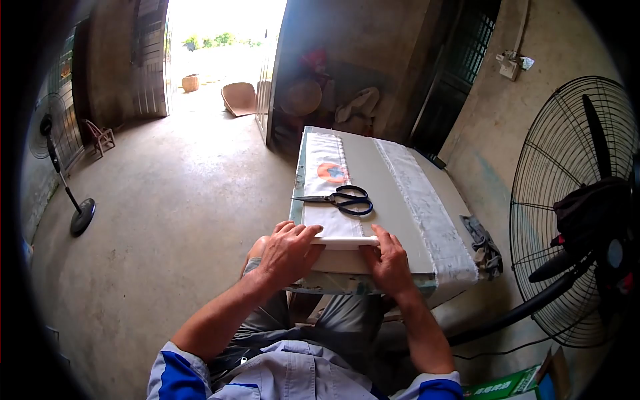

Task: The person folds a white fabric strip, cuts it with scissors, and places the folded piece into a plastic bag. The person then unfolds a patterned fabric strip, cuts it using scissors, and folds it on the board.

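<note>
A white cloth strip (323,217) with an orange disc and a blue star lies lengthwise on the table. At its near end is a narrow white roll (347,243); whether it is only rolled cloth or has a rod inside, I cannot tell. My left hand (288,250) grips the roll's left end, fingers bent over it. Its right end is between the thumb and fingers of my right hand (387,259). Just beyond the roll, dark-handled scissors (343,199) rest across the strip, blades pointing left.
Another whitish strip (427,203) runs along the right of the table (390,220), with a grey rag (483,243) at its edge. A large black fan (573,213) stands close on the right. A green box (503,385) sits below it. Another fan (81,217) stands far left.
</note>
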Demonstrator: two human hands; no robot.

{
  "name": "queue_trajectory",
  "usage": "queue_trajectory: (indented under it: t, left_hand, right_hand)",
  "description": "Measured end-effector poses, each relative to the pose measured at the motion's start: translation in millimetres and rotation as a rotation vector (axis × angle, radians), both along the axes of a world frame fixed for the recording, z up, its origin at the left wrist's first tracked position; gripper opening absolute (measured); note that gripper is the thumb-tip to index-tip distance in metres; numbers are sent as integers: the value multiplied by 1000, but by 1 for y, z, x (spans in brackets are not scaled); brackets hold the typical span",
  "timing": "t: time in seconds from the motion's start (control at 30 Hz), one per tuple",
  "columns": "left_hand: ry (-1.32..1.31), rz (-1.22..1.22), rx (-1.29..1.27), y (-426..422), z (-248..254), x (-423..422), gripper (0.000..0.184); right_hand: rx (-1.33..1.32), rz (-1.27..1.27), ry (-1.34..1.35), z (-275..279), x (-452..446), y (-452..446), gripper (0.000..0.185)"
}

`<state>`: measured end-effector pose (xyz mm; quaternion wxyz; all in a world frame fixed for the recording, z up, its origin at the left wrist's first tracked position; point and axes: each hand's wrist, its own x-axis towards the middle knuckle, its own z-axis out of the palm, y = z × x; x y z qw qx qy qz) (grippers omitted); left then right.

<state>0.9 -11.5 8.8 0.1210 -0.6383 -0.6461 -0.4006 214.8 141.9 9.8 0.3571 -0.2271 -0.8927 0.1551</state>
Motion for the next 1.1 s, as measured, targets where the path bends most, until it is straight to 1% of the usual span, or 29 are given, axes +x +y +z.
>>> queue_trajectory:
  t: [0.03,0.13,0.33,0.43,0.63,0.73,0.83,0.93,1.03,1.07,1.1]
  left_hand:
    - [-24,7,2,1,2,-1,36]
    - [-39,51,-25,2,5,1,44]
    - [-82,121,-54,9,1,-2,59]
    - [-111,155,-115,10,2,-1,63]
    - [-112,197,-166,17,3,-3,65]
    - [-126,201,-217,22,2,-8,66]
    - [-35,261,-280,20,9,-6,64]
    - [116,231,-206,13,21,3,59]
    - [234,37,12,29,7,13,55]
    - [189,-45,-40,33,5,18,56]
    - [177,-71,-92,38,3,23,57]
  right_hand:
    - [-52,-12,16,2,-3,0,55]
    - [-84,-59,33,1,-9,0,60]
    - [-57,-84,57,-3,-16,8,61]
    - [-48,-99,45,-6,-19,12,62]
    - [-179,-153,5,2,-25,7,60]
    - [18,-151,-3,4,-27,3,46]
    - [130,-130,-48,-6,-28,9,31]
    - [152,-132,-88,-2,-27,7,24]
    - [137,-120,-135,0,-28,12,24]
    - [138,-119,-146,0,-28,12,24]
    - [137,-118,-157,1,-28,12,24]
